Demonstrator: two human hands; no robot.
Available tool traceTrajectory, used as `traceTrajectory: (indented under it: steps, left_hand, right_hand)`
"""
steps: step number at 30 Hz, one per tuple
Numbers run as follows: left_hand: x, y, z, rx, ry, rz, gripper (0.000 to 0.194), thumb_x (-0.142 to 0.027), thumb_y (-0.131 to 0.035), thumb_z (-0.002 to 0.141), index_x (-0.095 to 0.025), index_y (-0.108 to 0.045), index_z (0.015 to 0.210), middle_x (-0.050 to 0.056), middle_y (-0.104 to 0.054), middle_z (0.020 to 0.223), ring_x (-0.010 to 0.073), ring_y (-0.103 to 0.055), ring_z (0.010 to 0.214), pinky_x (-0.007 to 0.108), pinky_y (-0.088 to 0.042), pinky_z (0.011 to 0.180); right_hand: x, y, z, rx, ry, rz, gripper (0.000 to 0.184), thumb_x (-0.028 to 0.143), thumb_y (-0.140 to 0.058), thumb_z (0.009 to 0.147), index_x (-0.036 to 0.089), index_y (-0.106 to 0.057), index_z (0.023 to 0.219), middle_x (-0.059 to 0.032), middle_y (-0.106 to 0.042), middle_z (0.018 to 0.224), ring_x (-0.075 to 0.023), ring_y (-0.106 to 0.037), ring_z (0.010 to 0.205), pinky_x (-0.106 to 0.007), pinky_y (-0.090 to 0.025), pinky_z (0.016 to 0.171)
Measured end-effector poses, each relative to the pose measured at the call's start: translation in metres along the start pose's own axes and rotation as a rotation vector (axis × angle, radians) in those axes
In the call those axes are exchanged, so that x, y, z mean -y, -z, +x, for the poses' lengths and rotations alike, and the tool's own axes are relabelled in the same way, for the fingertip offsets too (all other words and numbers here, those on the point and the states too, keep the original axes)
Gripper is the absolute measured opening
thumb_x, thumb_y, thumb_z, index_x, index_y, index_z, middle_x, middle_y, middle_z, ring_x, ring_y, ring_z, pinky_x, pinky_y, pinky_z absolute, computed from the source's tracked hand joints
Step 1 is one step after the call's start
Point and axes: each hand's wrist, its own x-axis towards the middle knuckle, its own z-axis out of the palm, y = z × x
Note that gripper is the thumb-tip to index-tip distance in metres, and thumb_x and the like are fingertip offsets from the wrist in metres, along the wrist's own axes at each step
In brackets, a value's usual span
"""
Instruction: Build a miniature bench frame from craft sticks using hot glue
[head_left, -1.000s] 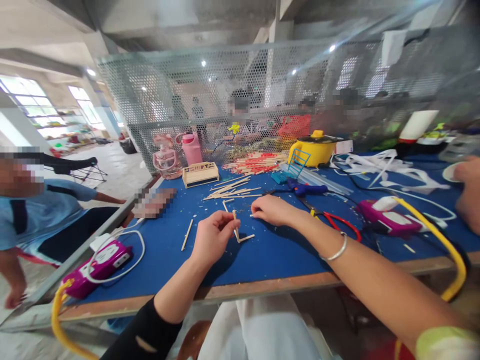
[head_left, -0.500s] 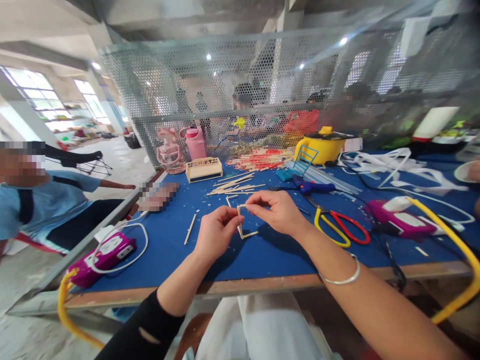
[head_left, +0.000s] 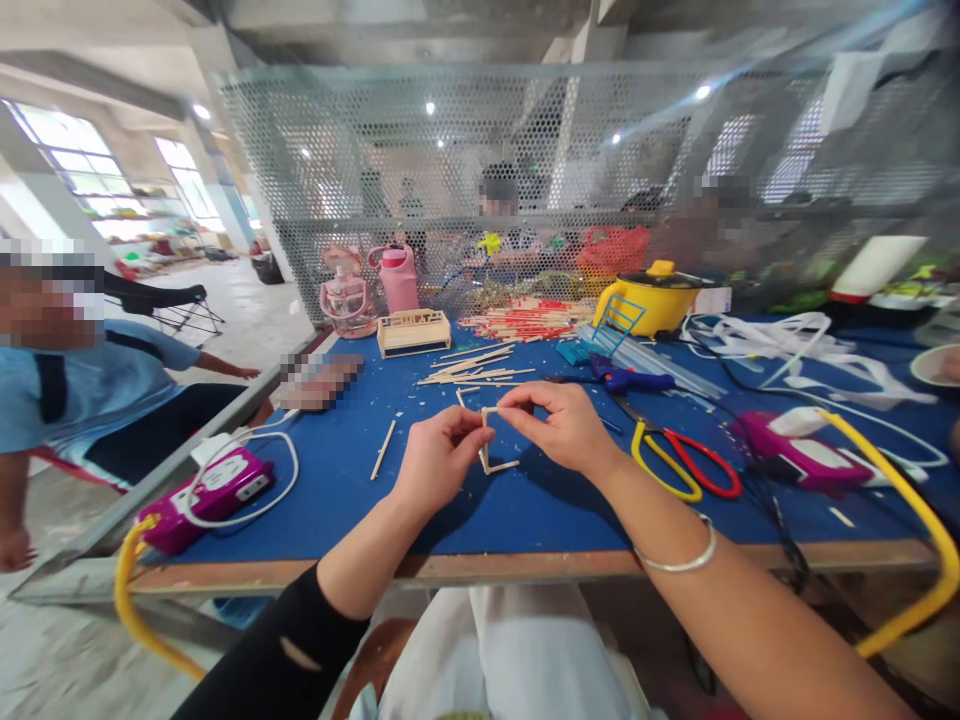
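Note:
Between my hands, above the blue tabletop, is a small angular frame of thin wooden sticks [head_left: 501,466]. My left hand [head_left: 442,455] is closed in a pinch on its upright stick. My right hand [head_left: 555,425] pinches a short wooden stick [head_left: 491,410] whose end meets the top of that upright. A lone stick [head_left: 383,450] lies left of my left hand. Behind my hands is a loose pile of plain sticks [head_left: 472,368]. Scissors with one yellow and one red handle [head_left: 705,462] and a blue glue gun [head_left: 630,376] lie right of my right hand.
Purple power strips [head_left: 214,495] [head_left: 799,450] with cables sit on both sides. Toward the back stand a small wooden stick model [head_left: 414,334], pink bottles [head_left: 399,280], red-tipped sticks [head_left: 525,322] and a yellow pot [head_left: 652,300] before a perforated metal screen [head_left: 450,150]. A person sits at left.
My right hand has come up from the tabletop with a short stick and brought it against the top of the upright in my left hand. Over the last half second both hands barely move.

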Motion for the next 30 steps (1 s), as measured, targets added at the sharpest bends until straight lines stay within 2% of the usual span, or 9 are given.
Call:
traceTrajectory:
  steps: [30]
  left_hand:
    - [0.0016, 0.0009, 0.0009, -0.015, -0.057, 0.057, 0.019, -0.035, -0.062, 0.077, -0.016, -0.062, 0.078, 0.002, -0.068, 0.070, 0.0120, -0.060, 0.058, 0.021, -0.047, 0.054]
  right_hand:
    - [-0.0005, -0.0036, 0.0015, -0.011, 0.069, -0.009, 0.010, 0.022, -0.057, 0.082, 0.019, -0.066, 0.079, -0.0007, -0.067, 0.075, -0.0110, -0.059, 0.065, -0.022, -0.044, 0.061]
